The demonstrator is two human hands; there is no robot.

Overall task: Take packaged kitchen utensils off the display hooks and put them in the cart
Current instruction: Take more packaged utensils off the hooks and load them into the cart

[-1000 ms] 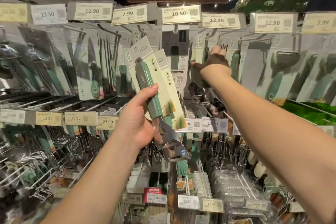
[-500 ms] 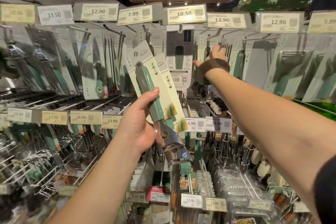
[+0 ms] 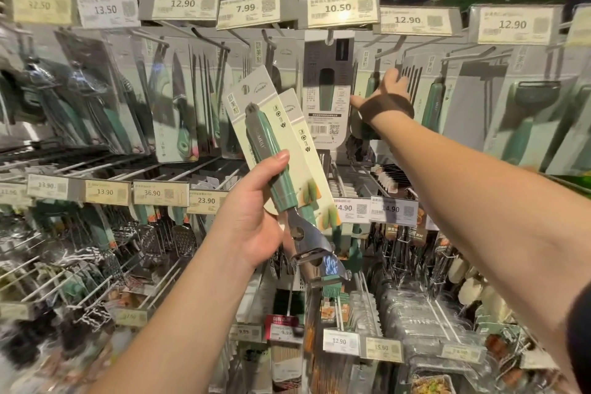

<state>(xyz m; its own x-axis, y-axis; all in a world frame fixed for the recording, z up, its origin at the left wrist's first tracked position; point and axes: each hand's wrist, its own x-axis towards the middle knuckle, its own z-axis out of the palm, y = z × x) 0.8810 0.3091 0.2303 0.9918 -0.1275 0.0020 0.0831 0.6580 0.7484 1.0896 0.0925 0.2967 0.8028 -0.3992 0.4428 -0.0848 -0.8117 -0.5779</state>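
Holding two carded peelers (image 3: 275, 150) in my left hand (image 3: 256, 227), thumb curled over the green handle, steel heads hanging below pale cards.
Right hand (image 3: 385, 96), fingers curled, grips a green-handled hanging pack (image 3: 367, 89) on its display hook (image 3: 388, 48).

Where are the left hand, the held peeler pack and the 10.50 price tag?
left hand (image 3: 252, 227), head view, palm.
peeler pack (image 3: 271, 150), head view, green handle.
10.50 price tag (image 3: 339, 8), head view, printed price.
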